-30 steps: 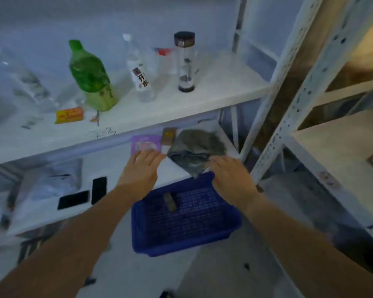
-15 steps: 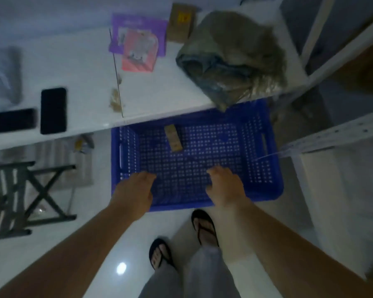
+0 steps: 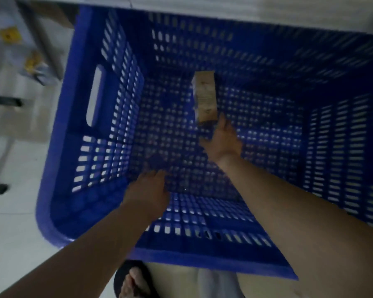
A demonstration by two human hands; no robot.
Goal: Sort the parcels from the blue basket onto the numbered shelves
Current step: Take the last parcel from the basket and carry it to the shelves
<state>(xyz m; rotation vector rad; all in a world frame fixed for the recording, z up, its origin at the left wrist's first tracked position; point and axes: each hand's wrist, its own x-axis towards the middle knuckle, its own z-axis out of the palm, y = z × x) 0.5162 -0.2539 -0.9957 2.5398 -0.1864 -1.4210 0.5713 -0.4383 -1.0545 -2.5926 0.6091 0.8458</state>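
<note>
The blue basket fills most of the head view, seen from straight above. One small tan parcel lies on its perforated floor near the middle. My right hand reaches down inside the basket, fingers apart, its fingertips touching the parcel's near end. My left hand hovers lower left inside the basket, fingers loosely spread, holding nothing. The image is blurred.
The white shelf edge runs along the top above the basket. A shelf post and small yellow-labelled items sit at the upper left. A sandalled foot stands on the pale floor below the basket.
The view dropped from the shelves to close over the basket. Both hands left the shelf and went down into the basket; the right hand now reaches the tan parcel.
</note>
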